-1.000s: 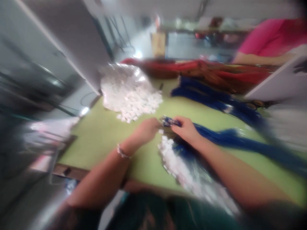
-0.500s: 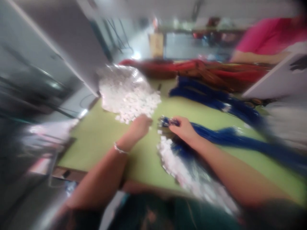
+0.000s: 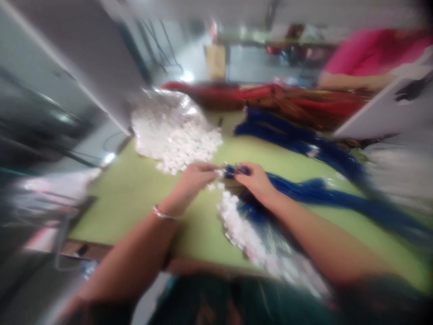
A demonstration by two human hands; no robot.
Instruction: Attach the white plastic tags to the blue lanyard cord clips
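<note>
– Where do we have the long blue bundle (image 3: 314,192)?
– Our right hand (image 3: 255,180) grips it near one end, the rest trailing behind; it's probably light, limp and slippery, best held there.
– Its look?
– Deep blue, thin-stranded, pale-tipped beyond the grip. Our left hand (image 3: 192,183) is at those tips; we can't tell whether it pinches anything. White pieces (image 3: 233,214) lie nearer us.

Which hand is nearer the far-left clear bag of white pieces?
Left. The left hand is in front of the white pieces spilled from the clear bag; the right hand is farther right, holding the blue wires.
</note>
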